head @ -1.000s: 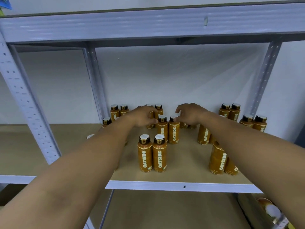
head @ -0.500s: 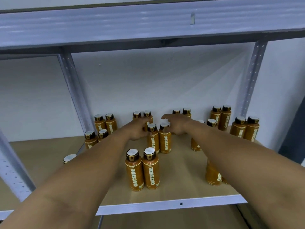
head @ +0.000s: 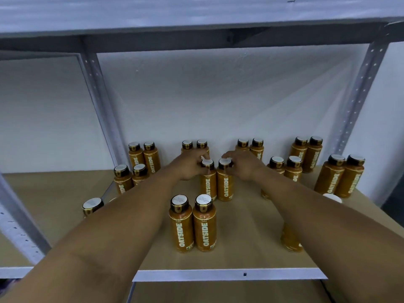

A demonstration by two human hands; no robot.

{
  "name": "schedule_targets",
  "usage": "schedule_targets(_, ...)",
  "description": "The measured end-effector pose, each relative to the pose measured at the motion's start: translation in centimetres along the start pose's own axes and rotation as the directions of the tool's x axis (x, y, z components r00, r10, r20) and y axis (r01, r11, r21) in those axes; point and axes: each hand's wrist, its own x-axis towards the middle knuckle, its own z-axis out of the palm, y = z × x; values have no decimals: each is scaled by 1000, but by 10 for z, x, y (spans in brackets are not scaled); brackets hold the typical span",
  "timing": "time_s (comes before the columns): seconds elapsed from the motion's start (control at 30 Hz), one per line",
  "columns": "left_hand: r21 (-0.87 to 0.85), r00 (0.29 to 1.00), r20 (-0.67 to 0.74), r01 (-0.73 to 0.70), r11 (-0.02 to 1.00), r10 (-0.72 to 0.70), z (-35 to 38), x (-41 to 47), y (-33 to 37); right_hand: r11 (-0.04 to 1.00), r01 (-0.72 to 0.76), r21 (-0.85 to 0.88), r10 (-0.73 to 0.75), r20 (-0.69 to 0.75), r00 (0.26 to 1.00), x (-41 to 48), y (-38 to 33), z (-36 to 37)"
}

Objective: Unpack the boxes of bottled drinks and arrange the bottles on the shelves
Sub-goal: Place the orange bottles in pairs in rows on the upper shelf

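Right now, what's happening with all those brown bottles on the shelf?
A person is lining up brown OATSIDE bottles in pairs on a shelf. Their left hand pinches the cap of one middle bottle and their right hand holds the cap of the twin bottle beside it. The back pairs stand upright by the wall, and a front pair stands nearest the edge.

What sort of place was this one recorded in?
Probably a stockroom or shop back room, not a home: a bare metal rack with perforated uprights, a plain board shelf, and many identical Oatside bottles stood in pairs against a blank white wall.
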Motion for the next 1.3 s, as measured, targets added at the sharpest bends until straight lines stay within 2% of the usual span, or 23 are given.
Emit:
schedule_targets(0.47,15,1000,-25,0,1000,1,-1,-10,-4,997,-28,66,30,-19,999,-4,-8,4)
schedule_targets(0.97,85,996,-39,81,993,-78,-18,-44,-24,988,-14,154,22,-51,998,-7,-44,23)
schedule_targets(1.3,95,996,-51,79,992,-75,-17,-49,-29,990,-17,139,26,-63,998,-5,-49,28)
